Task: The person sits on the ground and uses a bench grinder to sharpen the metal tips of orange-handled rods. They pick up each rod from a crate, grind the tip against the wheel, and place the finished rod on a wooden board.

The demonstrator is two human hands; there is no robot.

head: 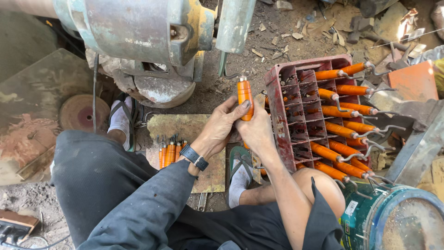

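Both my hands hold one orange tool handle (244,96) upright over the ground. My left hand (221,127), with a dark wristwatch on its wrist, grips it from the left with the thumb near its middle. My right hand (255,129) wraps its lower end from the right. A metal ferrule caps the handle's top. To the right lies a red plastic crate (287,121) on its side, with several orange-handled tools (343,130) with bent metal hooks resting across it. A small bunch of orange-handled pieces (169,152) lies on a flat metal plate (210,176) under my left forearm.
A large worn green machine (138,32) stands ahead of my knees, with a rusty disc (81,112) to its left. A green metal drum (397,220) sits at lower right. Scrap and debris litter the dirt behind the crate. My feet wear green sandals (241,159).
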